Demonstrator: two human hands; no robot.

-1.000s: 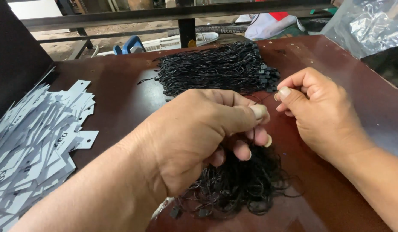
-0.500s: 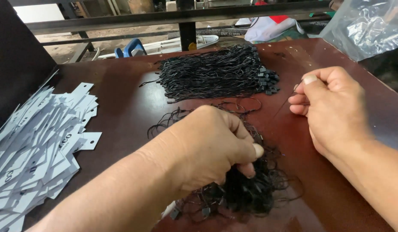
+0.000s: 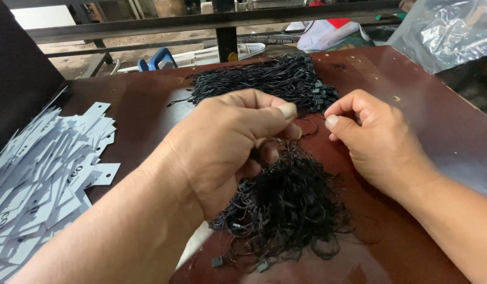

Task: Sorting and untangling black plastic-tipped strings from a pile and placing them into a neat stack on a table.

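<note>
Left hand (image 3: 227,150), centre of the frame, curled shut with thumb pressed to forefinger on a thin black cord (image 3: 306,122) lifted from the tangled heap of black cords (image 3: 285,210) at lower centre. Right hand (image 3: 377,144), centre right, fingers likewise drawn together on the same cord at its other end; whether the pinch holds a small plastic lock cannot be told. Neater bundle of black cords (image 3: 264,81) laid out at upper centre, its plastic ends gathered toward its right side, well apart from the heap. Pile of white paper tags (image 3: 38,179) spread along the left edge. Clear plastic bag (image 3: 448,31) at upper right, off the table corner.

Best practice for the step, as a judgement: draw one cord only, slowly and upward, both pinches light, so that neighbouring loops slide off rather than knot.

Dark brown table (image 3: 438,121) bare at right and between heap and bundle, giving open room for a sideways pull. Right edge running diagonally at centre right and near; far edge bordered by a dark metal rail (image 3: 201,21). Loose ends of the heap close to the bottom of the frame
</note>
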